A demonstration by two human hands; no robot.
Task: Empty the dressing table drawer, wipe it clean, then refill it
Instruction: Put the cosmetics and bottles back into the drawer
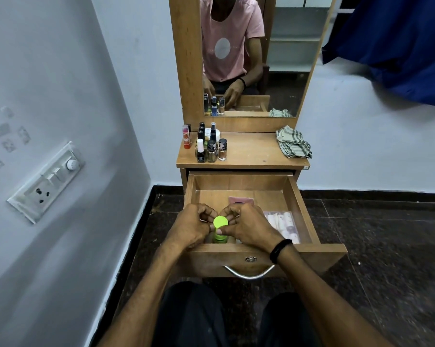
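The wooden drawer (304,209) of the dressing table is pulled out in front of me. My left hand (191,225) and my right hand (249,225) meet over its front left part, and both pinch a small bottle with a bright green cap (220,221). A pink packet (240,199) lies flat further back in the drawer. A clear pouch of small tubes (285,225) lies along the drawer's right side. Several nail polish and cosmetic bottles (207,146) stand on the left of the table top (251,151). A checked cloth (294,145) lies crumpled on its right.
A mirror (256,53) rises behind the table top. The drawer front has a metal handle (249,272) and a lock just above my knees. A wall with a switch panel (46,181) stands close on the left. A blue fabric (396,43) hangs at upper right. The floor is dark tile.
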